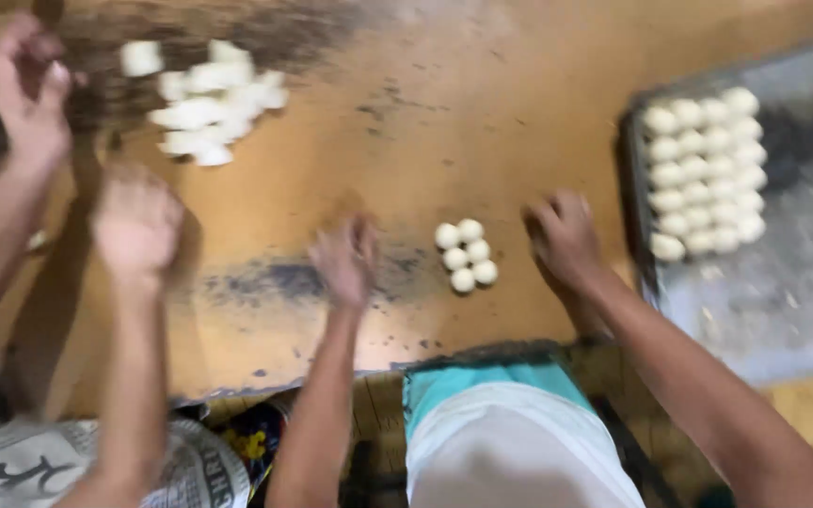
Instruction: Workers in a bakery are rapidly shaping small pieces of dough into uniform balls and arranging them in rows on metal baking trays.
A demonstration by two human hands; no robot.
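Note:
My left hand (345, 259) is pressed palm down on the orange table (444, 141), blurred by motion; anything under it is hidden. My right hand (566, 240) rests on the table with its fingers curled, and what it covers cannot be made out. Between the two hands lies a small cluster of several round white dough balls (466, 254), touching neither hand. Rows of the same white balls (703, 174) fill the left part of a grey metal tray (764, 301) just right of my right hand.
A pile of cut white dough pieces (209, 99) lies at the far left. Another person's two hands (138, 221) (30, 85) work beside it, blurred. The table's near edge runs just before my lap, with newspaper (30, 461) at the lower left.

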